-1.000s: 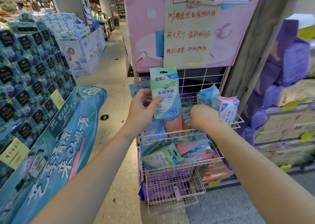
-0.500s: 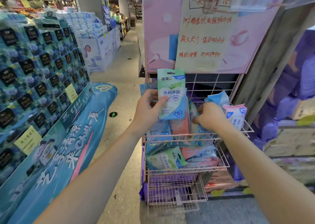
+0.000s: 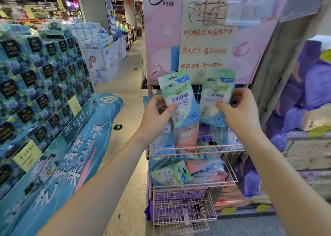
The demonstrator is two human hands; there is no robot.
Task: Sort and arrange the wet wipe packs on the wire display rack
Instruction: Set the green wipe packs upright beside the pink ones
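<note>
Right-hand pack point(image 3: 216, 94) blurred; purple bags point(image 3: 313, 85) cropped.

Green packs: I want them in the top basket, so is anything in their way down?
Nothing hangs between the green packs and the top basket, but a blue pack and a pink pack already stand in it directly below.

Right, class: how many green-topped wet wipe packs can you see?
3: left pack in the left hand, right pack in the right hand, third pack lying in the middle basket. More may be hidden.

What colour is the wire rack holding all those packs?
Pale pink. The wire rack shows best in the head view, the only one here.
</note>
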